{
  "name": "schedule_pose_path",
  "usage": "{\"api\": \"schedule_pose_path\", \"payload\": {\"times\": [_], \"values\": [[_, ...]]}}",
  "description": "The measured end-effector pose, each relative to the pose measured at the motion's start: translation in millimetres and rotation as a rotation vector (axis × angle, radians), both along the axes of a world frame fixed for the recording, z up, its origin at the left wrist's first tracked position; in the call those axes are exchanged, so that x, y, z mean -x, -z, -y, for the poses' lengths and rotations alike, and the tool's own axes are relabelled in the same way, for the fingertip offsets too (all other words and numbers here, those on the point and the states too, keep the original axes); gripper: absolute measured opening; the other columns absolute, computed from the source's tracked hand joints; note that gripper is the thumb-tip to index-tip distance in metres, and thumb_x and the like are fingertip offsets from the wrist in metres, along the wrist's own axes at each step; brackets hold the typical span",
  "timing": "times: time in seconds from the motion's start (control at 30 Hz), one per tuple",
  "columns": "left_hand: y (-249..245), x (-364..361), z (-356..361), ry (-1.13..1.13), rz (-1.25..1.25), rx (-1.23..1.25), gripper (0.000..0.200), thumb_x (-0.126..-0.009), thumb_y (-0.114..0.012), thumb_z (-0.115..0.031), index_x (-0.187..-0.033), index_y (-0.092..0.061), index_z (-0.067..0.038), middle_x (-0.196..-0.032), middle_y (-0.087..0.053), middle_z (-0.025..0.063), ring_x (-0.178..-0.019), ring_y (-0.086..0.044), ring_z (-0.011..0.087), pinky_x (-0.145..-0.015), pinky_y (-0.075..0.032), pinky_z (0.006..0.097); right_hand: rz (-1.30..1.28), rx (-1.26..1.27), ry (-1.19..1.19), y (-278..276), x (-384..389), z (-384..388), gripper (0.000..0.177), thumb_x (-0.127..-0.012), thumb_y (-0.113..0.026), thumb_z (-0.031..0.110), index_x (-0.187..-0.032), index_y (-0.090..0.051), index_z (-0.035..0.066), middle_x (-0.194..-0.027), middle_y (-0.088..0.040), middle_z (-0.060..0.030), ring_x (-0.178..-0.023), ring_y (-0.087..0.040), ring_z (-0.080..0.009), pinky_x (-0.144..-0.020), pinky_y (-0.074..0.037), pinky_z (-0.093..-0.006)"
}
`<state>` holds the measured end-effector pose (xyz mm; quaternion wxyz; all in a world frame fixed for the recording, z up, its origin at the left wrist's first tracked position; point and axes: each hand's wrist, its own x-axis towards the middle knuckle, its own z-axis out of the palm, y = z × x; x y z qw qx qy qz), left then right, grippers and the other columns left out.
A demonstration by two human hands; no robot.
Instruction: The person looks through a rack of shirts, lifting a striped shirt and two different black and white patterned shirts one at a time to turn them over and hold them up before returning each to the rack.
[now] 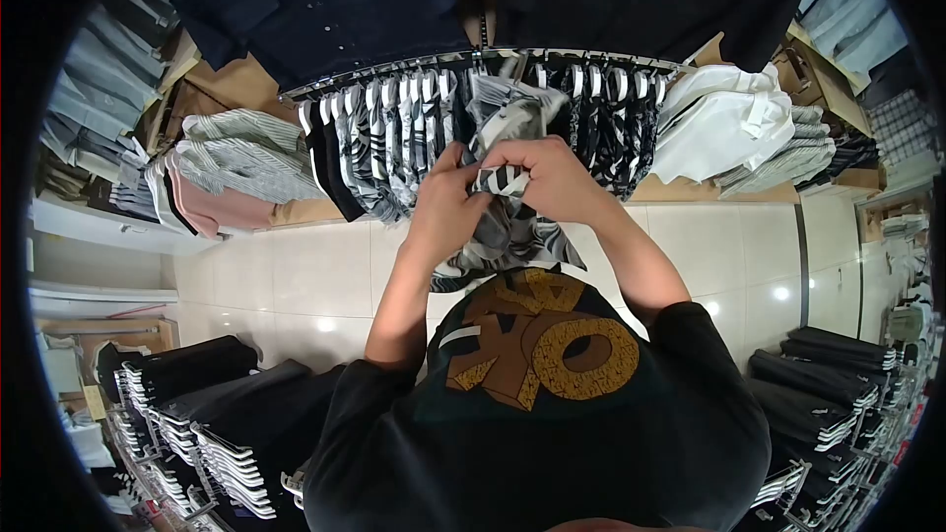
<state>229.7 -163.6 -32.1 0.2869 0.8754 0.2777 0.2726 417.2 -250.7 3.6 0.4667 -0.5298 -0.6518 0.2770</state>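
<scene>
A black, white and grey patterned garment (503, 232) hangs between my hands in front of the rack. My left hand (448, 199) is closed on its left edge, fingers pinched near the top part. Closed on the same garment, my right hand (552, 177) grips a striped fold from the right, close beside the left hand. Behind the hands, crumpled clear plastic or pale cloth (512, 103) shows near the rail. More patterned garments (394, 128) hang to the left on white hangers, with similar dark patterned ones (611, 128) to the right.
A metal rail (384, 72) runs across, under dark navy shirts (325, 0). White shirts (729, 118) hang right; pink (217, 199) and striped shirts (246, 163) hang left. Racks of folded black trousers (256, 404) stand low on both sides. Pale floor tiles (315, 266) lie between.
</scene>
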Motion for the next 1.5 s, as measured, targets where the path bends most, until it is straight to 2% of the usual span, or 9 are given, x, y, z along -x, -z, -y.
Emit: {"api": "schedule_pose_path", "payload": {"times": [0.17, 0.23, 0.37, 0.53, 0.67, 0.77, 0.97, 1.3, 1.5], "values": [[-2, 12, -28, -0.064, 0.227, 0.06, 0.038, -0.074, -0.066, 0.009, -0.111, -0.074, 0.005, -0.107, -0.065, 0.0247, -0.097, -0.066, 0.0415, -0.088, -0.052, 0.0359, 0.086, 0.182, 0.214, 14, -11, 31, 0.014, -0.085, -0.074, 0.009, -0.095, -0.066, 0.002, -0.071, -0.065, -0.0114, -0.06, -0.057, -0.017, -0.06, -0.046, -0.0329], [-23, 18, -28, -0.103, 0.307, 0.179, 0.04, -0.075, -0.061, 0.014, -0.112, -0.074, 0.005, -0.111, -0.068, 0.0232, -0.105, -0.068, 0.0365, -0.094, -0.051, 0.0353, 0.365, 0.3, 0.155, 57, -25, 46, 0.017, -0.092, -0.069, 0.019, -0.093, -0.067, 0.002, -0.081, -0.068, -0.0211, -0.081, -0.068, -0.0422, -0.072, -0.051, -0.0493], [-31, 32, -42, -0.098, 0.293, 0.064, 0.042, -0.073, -0.06, 0.013, -0.11, -0.077, 0.002, -0.116, -0.07, 0.0202, -0.111, -0.067, 0.0323, -0.105, -0.047, 0.0337, 0.373, 0.312, 0.024, 117, -38, 78, 0.022, -0.094, -0.068, 0.025, -0.093, -0.069, 0.002, -0.082, -0.067, -0.0237, -0.082, -0.066, -0.045, -0.071, -0.05, -0.0516], [-72, 38, -19, 0.124, 0.229, 0.166, 0.035, -0.073, -0.071, 0.01, -0.103, -0.082, -0.004, -0.116, -0.071, 0.0152, -0.105, -0.068, 0.0265, -0.095, -0.051, 0.0342, -0.059, 0.292, 0.171, 83, -67, 77, 0.014, -0.092, -0.077, 0.013, -0.103, -0.075, 0.006, -0.081, -0.071, -0.0045, -0.073, -0.065, -0.0113, -0.069, -0.052, -0.0297], [-103, 68, -19, 0.34, 0.141, 0.17, 0.029, -0.075, -0.074, 0.009, -0.1, -0.083, -0.003, -0.117, -0.072, 0.0176, -0.102, -0.069, 0.0238, -0.092, -0.052, 0.0337, 0.171, -0.203, 0.696, 22, -81, 43, 0.079, -0.072, -0.09, 0.007, -0.143, -0.057, 0.009, -0.14, -0.062, -0.0119, -0.118, -0.065, -0.0302, -0.102, -0.05, -0.0392], [-103, 99, -43, 0.441, 0.167, 0.175, 0.026, -0.076, -0.071, 0.011, -0.096, -0.083, -0.001, -0.113, -0.074, 0.0166, -0.098, -0.07, 0.0216, -0.087, -0.052, 0.0328, 0.332, -0.167, 0.476, -9, -83, 33, 0.092, -0.069, -0.093, 0.008, -0.151, -0.051, 0.011, -0.137, -0.065, -0.0129, -0.12, -0.064, -0.0328, -0.107, -0.047, -0.0408], [-88, 82, -61, 0.288, 0.126, 0.082, 0.03, -0.078, -0.058, 0.01, -0.083, -0.082, -0.008, -0.081, -0.078, 0.0009, -0.082, -0.054, 0.0167, -0.088, -0.041, 0.0347, 0.34, 0.225, 0.178, -4, -87, 54, 0.054, -0.083, -0.086, 0.032, -0.113, -0.071, -0.01, -0.084, -0.072, -0.0255, -0.073, -0.07, -0.0347, -0.074, -0.056, -0.0362], [-72, 13, -34, 0.477, 0.13, 0.348, 0.029, -0.073, -0.058, 0.012, -0.079, -0.081, -0.005, -0.087, -0.073, 0.0085, -0.084, -0.068, 0.0224, -0.087, -0.051, 0.0323, 0.375, 0.24, -0.001, -4, -92, 79, 0.027, -0.093, -0.074, 0.024, -0.1, -0.07, -0.001, -0.087, -0.068, -0.0238, -0.083, -0.065, -0.0447, -0.07, -0.051, -0.0447], [-19, -13, -40, 0.449, 0.037, 0.364, 0.027, -0.072, -0.058, 0.011, -0.077, -0.08, -0.004, -0.096, -0.075, 0.012, -0.096, -0.067, 0.0238, -0.085, -0.05, 0.032, 0.151, 0.303, 0.038, 51, -114, 110, 0.035, -0.09, -0.078, 0.028, -0.106, -0.07, -0.002, -0.081, -0.068, -0.0224, -0.069, -0.065, -0.0291, -0.069, -0.052, -0.039]]}}
